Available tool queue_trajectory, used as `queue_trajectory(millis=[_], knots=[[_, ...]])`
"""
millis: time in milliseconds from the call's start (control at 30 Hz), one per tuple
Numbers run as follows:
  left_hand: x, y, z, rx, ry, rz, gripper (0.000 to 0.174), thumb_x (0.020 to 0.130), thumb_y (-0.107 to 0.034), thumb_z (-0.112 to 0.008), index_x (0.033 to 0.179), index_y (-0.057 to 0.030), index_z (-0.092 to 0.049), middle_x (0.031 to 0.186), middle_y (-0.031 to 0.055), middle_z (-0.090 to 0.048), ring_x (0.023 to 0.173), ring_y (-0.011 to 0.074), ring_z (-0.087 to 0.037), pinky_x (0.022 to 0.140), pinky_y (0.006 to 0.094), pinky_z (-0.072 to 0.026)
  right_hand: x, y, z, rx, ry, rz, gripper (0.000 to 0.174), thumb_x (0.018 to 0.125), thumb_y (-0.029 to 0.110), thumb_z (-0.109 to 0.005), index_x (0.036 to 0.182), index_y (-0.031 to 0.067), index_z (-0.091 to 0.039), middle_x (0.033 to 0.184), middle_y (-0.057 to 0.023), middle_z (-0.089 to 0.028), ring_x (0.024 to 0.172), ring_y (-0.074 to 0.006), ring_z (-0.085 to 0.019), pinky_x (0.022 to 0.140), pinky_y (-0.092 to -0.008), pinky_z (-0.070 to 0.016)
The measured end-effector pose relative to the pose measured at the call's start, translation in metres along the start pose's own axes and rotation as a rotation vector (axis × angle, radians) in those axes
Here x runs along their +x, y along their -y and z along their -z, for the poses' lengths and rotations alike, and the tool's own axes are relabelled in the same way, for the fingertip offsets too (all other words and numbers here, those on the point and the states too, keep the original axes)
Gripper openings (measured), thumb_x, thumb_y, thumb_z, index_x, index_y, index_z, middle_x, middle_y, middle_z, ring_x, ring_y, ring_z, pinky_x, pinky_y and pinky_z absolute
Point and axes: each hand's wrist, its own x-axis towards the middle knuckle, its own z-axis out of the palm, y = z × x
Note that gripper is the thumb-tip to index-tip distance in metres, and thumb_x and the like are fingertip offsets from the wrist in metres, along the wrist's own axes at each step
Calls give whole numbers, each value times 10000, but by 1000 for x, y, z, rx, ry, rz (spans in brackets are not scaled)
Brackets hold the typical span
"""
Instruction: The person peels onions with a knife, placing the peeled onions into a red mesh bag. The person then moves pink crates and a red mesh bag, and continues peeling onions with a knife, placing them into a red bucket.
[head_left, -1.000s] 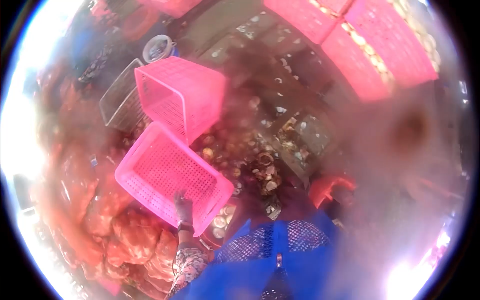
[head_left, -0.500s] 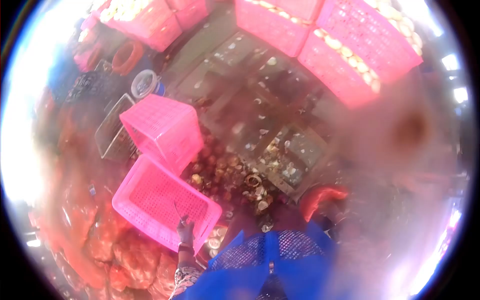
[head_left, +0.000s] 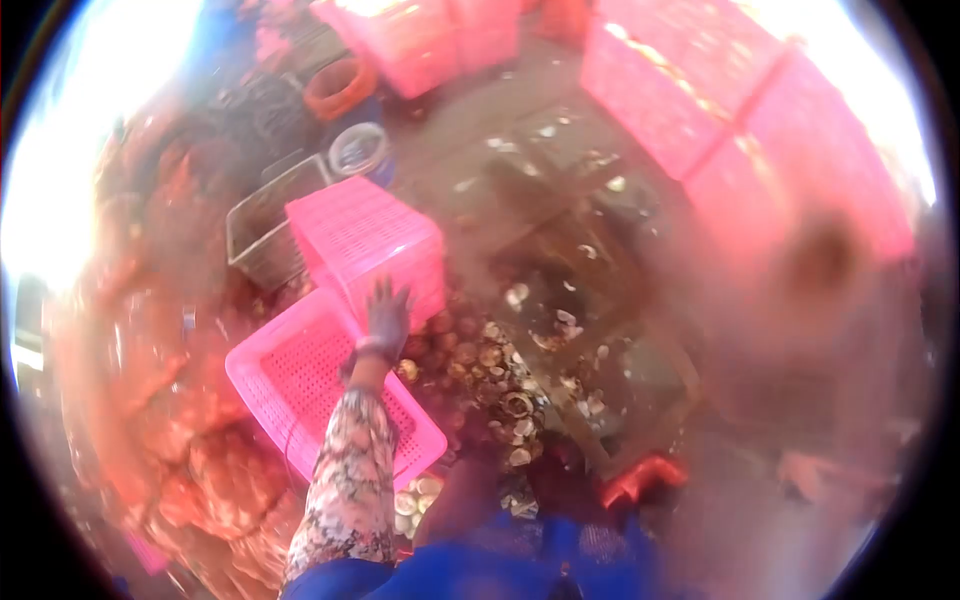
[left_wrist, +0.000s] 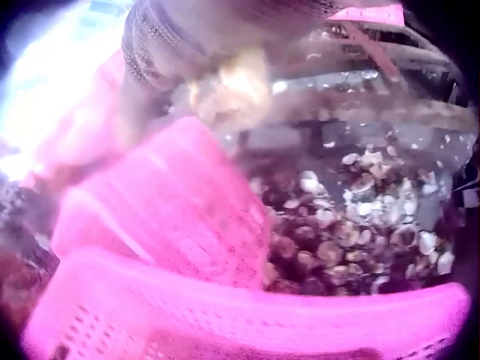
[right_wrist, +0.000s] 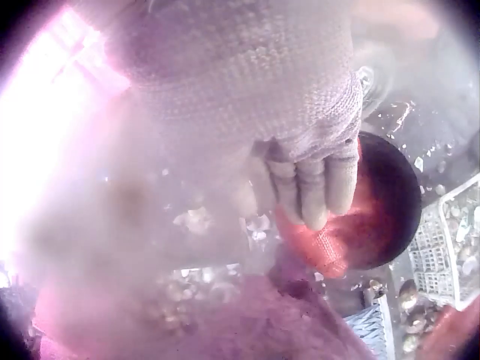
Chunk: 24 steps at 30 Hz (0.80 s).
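In the head view my left hand (head_left: 388, 318), gloved, reaches forward with fingers spread over the side of a tipped pink basket (head_left: 375, 245); whether it touches is unclear. Its forearm crosses above a second, empty pink basket (head_left: 275, 365). The left wrist view shows the glove (left_wrist: 202, 45) at the top, blurred, with the tipped basket (left_wrist: 176, 206) and the nearer basket's rim (left_wrist: 315, 311) below. Gloved and loosely bent, the fingers of my right hand (right_wrist: 262, 97) hang in front of a red mesh item (right_wrist: 322, 247) by a dark round tub (right_wrist: 401, 202), gripping nothing visible.
Brown and white shells (head_left: 470, 355) lie beside the baskets. Red bags (head_left: 215, 480) fill the left side. A grey crate (head_left: 270, 220), a white-lidded bucket (head_left: 360, 150) and an orange-rimmed tub (head_left: 340, 88) stand behind. Filled pink baskets (head_left: 660, 100) are stacked beyond.
My left hand has moved from inside the nearer basket forward to the tipped one, its fingers now spread. The thin item seen by it half a second ago no longer shows. The head view has shifted.
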Motion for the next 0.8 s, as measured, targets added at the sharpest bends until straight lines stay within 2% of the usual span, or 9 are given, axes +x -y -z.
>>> queue_trajectory(millis=[33,67,167,267,300,567,633,767,800], knots=[[33,7,0,108,10,5,475,908,-227,-516,1375,-153,-468,1525,221,-267,1429,409,-203,1116,605,-216,-23,37,9,318,-166,-147,284,905,291,-557,989,44,-669,952,-118,-699,878,-284,-658,784,-398,-514],[61,17,-4,215,22,4,490,938,-285,-494,1403,-140,-438,1545,219,-239,1443,400,-183,1123,619,-181,-27,33,16,526,37,-304,338,905,305,-590,1079,25,-662,959,-115,-705,878,-272,-661,811,-392,-513],[108,68,-52,341,36,179,532,908,-272,-522,1398,-99,-408,1480,199,-344,1405,376,-274,1104,633,-205,-11,55,35,537,102,-489,331,901,302,-592,1075,30,-664,963,-113,-704,882,-272,-660,812,-391,-514],[95,94,-57,275,123,153,564,872,-263,-561,1374,-72,-391,1341,158,-453,1327,342,-376,1081,635,-243,10,68,51,496,78,-510,325,898,299,-595,1071,34,-665,966,-111,-703,885,-272,-660,812,-389,-514],[80,101,-64,307,-18,78,527,859,-235,-577,1339,-94,-410,1207,118,-494,1250,310,-437,1050,634,-286,14,72,55,491,72,-508,322,896,298,-595,1070,36,-666,967,-111,-703,886,-272,-660,813,-389,-514],[22,161,-78,92,181,-61,526,938,-184,-406,1450,-91,-336,1492,183,-339,1374,380,-316,1126,583,-205,28,59,114,211,-76,-306,305,887,291,-601,1058,48,-669,975,-106,-701,895,-273,-658,814,-385,-515],[26,165,-66,42,274,-59,500,941,-199,-424,1426,-78,-402,1475,180,-390,1396,348,-311,1154,482,-214,11,62,136,103,-138,-301,301,884,289,-603,1056,51,-670,977,-105,-700,897,-273,-658,815,-384,-515],[31,161,-62,148,417,77,695,890,-177,-495,1527,-140,-220,1545,158,-287,1455,310,-204,1134,548,-181,-36,57,174,69,-239,-414,293,880,285,-606,1050,57,-672,981,-102,-699,902,-273,-657,816,-382,-516],[38,247,-136,231,202,-219,728,853,-169,-517,1523,-142,-234,1549,156,-279,1449,310,-224,1134,512,-221,-43,58,189,83,-253,-453,290,878,284,-606,1049,58,-672,982,-102,-699,903,-273,-657,816,-382,-516]])
